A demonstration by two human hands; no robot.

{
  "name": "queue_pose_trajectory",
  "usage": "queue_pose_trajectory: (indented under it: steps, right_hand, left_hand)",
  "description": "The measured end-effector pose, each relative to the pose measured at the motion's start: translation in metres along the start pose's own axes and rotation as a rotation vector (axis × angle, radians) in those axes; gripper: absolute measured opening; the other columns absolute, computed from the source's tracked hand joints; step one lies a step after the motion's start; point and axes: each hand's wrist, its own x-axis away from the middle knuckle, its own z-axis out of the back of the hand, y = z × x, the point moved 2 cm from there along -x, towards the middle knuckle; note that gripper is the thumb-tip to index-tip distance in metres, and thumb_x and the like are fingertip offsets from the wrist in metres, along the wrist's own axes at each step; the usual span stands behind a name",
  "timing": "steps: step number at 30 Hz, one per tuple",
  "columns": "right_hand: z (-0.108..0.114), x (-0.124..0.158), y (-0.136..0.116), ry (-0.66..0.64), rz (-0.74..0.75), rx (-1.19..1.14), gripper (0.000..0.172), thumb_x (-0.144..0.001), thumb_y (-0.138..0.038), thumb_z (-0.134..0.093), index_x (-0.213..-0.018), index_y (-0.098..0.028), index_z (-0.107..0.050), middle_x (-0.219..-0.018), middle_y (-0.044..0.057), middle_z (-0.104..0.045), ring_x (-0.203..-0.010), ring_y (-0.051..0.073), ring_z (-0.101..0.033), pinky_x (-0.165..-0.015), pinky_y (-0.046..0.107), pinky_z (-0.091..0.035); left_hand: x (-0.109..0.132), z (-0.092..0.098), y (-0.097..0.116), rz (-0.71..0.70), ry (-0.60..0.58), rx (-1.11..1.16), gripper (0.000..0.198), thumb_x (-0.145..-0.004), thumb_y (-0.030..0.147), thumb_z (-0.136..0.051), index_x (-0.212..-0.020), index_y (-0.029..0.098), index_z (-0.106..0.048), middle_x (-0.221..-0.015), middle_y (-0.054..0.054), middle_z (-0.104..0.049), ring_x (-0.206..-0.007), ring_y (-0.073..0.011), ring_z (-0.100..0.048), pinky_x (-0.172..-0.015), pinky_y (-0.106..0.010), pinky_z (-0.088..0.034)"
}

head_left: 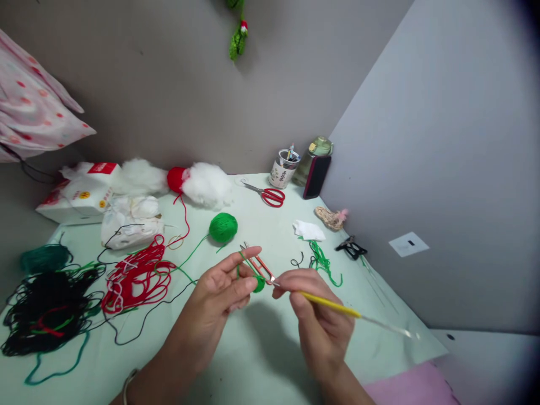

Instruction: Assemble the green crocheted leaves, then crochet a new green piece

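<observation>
My left hand [225, 289] pinches a small round green crochet piece [258, 283], with green yarn running over its raised index finger. My right hand [318, 315] grips a crochet hook with a yellow handle [331, 304]; the hook's tip meets the green piece between the hands. Just beyond lie small orange-handled snips [262, 265] on the table. A green yarn ball [223, 228] rests farther back, its strand trailing left and towards my left hand.
Red yarn [137, 275] and black yarn [46, 309] lie tangled at left. White stuffing [206, 184], red-handled scissors [272, 197], a pen cup [284, 169], a bottle [320, 146] and a phone [317, 177] stand or lie behind. Green scraps [323, 261] are at right.
</observation>
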Motion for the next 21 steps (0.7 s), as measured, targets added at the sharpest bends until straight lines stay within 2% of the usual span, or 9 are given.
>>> queue_pose_trajectory:
  steps: [3, 5, 8, 12, 15, 18, 21]
  right_hand:
    - [-0.001, -0.005, 0.007, 0.070, -0.158, -0.274, 0.022, -0.101, -0.019, -0.053, -0.098, -0.021, -0.075, -0.085, 0.005, -0.067, -0.073, 0.015, -0.064, -0.064, 0.029, -0.056]
    - [-0.005, -0.008, 0.010, 0.027, -0.189, -0.330, 0.020, -0.101, -0.022, -0.056, -0.097, -0.022, -0.076, -0.088, 0.005, -0.068, -0.073, 0.015, -0.064, -0.064, 0.029, -0.055]
    - [-0.009, -0.008, 0.011, -0.025, -0.140, -0.193, 0.020, -0.098, -0.016, -0.059, -0.100, -0.024, -0.077, -0.090, 0.005, -0.071, -0.086, 0.018, -0.066, -0.072, 0.030, -0.056]
    - [-0.011, 0.002, 0.007, -0.024, 0.019, 0.133, 0.034, -0.094, -0.004, -0.059, -0.113, -0.027, -0.075, -0.098, 0.006, -0.072, -0.091, 0.018, -0.068, -0.075, 0.031, -0.057]
    - [-0.009, 0.006, 0.004, -0.045, 0.131, 0.300, 0.038, -0.091, -0.003, -0.063, -0.118, -0.027, -0.075, -0.106, 0.008, -0.070, -0.095, 0.020, -0.068, -0.076, 0.032, -0.057]
    - [-0.002, -0.001, 0.008, 0.045, -0.028, 0.068, 0.028, -0.097, -0.009, -0.057, -0.109, -0.027, -0.076, -0.094, 0.005, -0.071, -0.084, 0.018, -0.066, -0.072, 0.031, -0.056]
    - [-0.002, -0.008, 0.014, 0.063, -0.220, -0.259, 0.021, -0.100, -0.020, -0.056, -0.099, -0.026, -0.076, -0.088, 0.003, -0.069, -0.072, 0.015, -0.063, -0.066, 0.030, -0.055]
  left_hand:
    - [0.000, 0.004, 0.002, -0.085, 0.037, -0.121, 0.041, -0.079, 0.029, -0.085, -0.119, 0.027, -0.076, -0.083, 0.002, -0.058, -0.070, -0.0074, -0.047, -0.065, -0.017, -0.040]
    - [0.000, 0.006, -0.001, -0.103, 0.021, -0.164, 0.042, -0.080, 0.031, -0.084, -0.121, 0.031, -0.075, -0.088, 0.001, -0.060, -0.083, -0.0116, -0.053, -0.080, -0.022, -0.043]
    - [0.001, 0.005, -0.009, -0.095, -0.006, -0.201, 0.041, -0.080, 0.033, -0.083, -0.120, 0.031, -0.076, -0.091, 0.000, -0.063, -0.090, -0.0150, -0.055, -0.088, -0.026, -0.042]
    - [-0.001, 0.001, -0.019, -0.085, 0.054, -0.124, 0.049, -0.078, 0.033, -0.085, -0.125, 0.029, -0.073, -0.089, 0.001, -0.065, -0.089, -0.0147, -0.056, -0.086, -0.025, -0.043]
    - [-0.003, -0.002, -0.022, 0.018, 0.047, 0.022, 0.049, -0.078, 0.033, -0.085, -0.125, 0.025, -0.073, -0.086, 0.000, -0.066, -0.080, -0.0124, -0.057, -0.080, -0.024, -0.045]
    - [-0.005, -0.001, -0.018, 0.098, 0.048, 0.108, 0.042, -0.077, 0.030, -0.085, -0.116, 0.019, -0.077, -0.077, 0.002, -0.062, -0.065, -0.0082, -0.049, -0.076, -0.024, -0.046]
    - [-0.005, 0.000, -0.012, 0.040, 0.051, 0.077, 0.038, -0.079, 0.027, -0.083, -0.116, 0.022, -0.077, -0.078, 0.002, -0.063, -0.070, -0.0089, -0.053, -0.082, -0.023, -0.045]
